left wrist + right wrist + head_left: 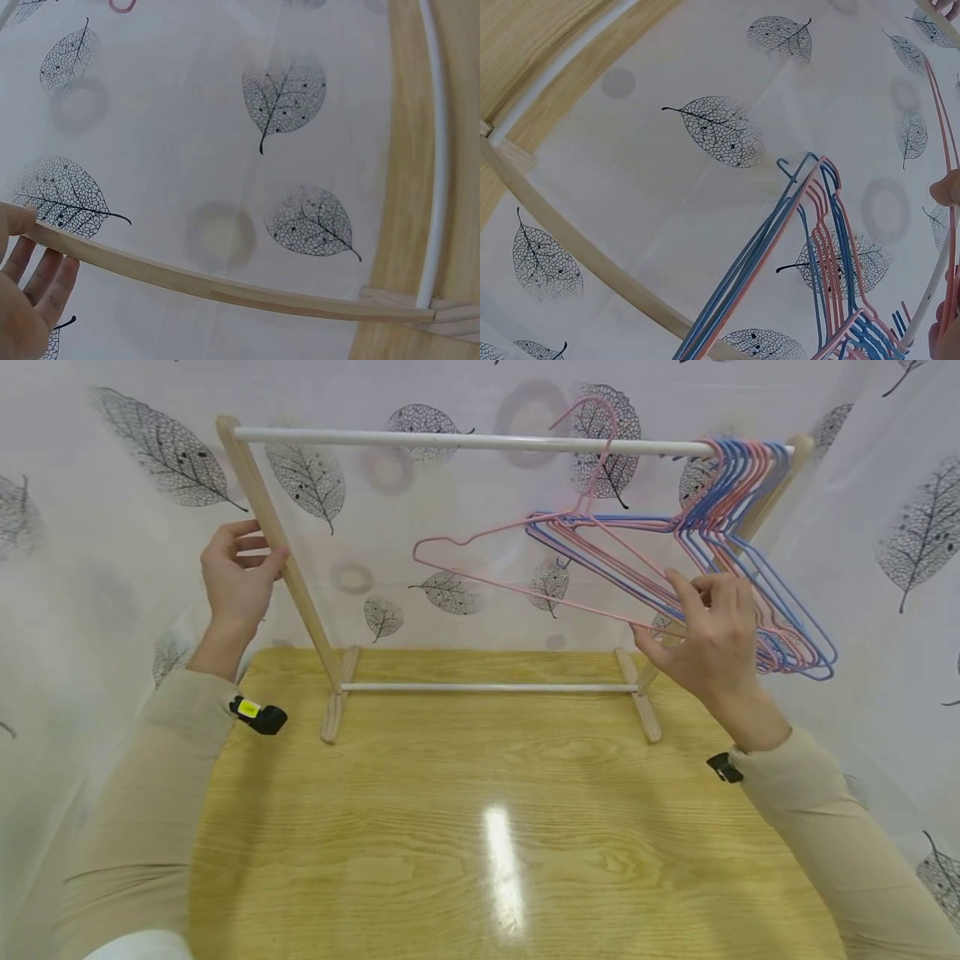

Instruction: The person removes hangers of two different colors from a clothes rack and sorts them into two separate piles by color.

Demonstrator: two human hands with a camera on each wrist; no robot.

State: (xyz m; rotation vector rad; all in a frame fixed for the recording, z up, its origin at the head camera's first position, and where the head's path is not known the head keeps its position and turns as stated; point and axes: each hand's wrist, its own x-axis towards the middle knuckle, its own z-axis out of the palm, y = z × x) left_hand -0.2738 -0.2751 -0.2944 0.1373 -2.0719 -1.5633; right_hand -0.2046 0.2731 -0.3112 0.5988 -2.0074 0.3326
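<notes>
My left hand [240,577] grips the left wooden post [303,597] of a small clothes rack, thumb on one side and fingers on the other. The left wrist view shows the same hand at the post's upper part. At the right, my right hand [708,635] pinches one end of a pink clothes hanger [581,513]. This hanger tilts in front of the white top rail [375,438], its hook tip above the rail. Several blue and pink hangers [738,485] hang bunched at the rail's right end, just behind that hand. In the right wrist view, only part of the hand [946,189] shows.
The rack stands on wooden feet [647,718] at the back of a wood-grain table [420,827]. A white lower bar [487,687] joins its sides. Behind it hangs a pale curtain [450,539] with leaf prints.
</notes>
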